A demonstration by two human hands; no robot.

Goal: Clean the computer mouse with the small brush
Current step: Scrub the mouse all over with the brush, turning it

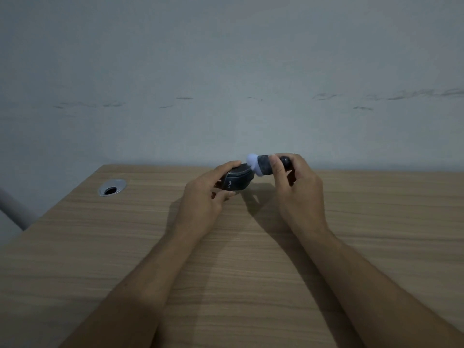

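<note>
My left hand (204, 197) holds a dark computer mouse (238, 180) lifted off the wooden desk, tilted on its side with white lettering facing me. My right hand (295, 187) grips a small brush (263, 165) with a dark stubby handle and a white, pale-blue bristle head. The bristles touch the upper right edge of the mouse. My fingers hide the far side of the mouse and the rear of the brush handle.
The wooden desk (226, 259) runs up to a grey wall at the back. A round metal cable grommet (111, 188) sits in the desk's far left corner. A grey pipe (15, 209) slants past the desk's left edge.
</note>
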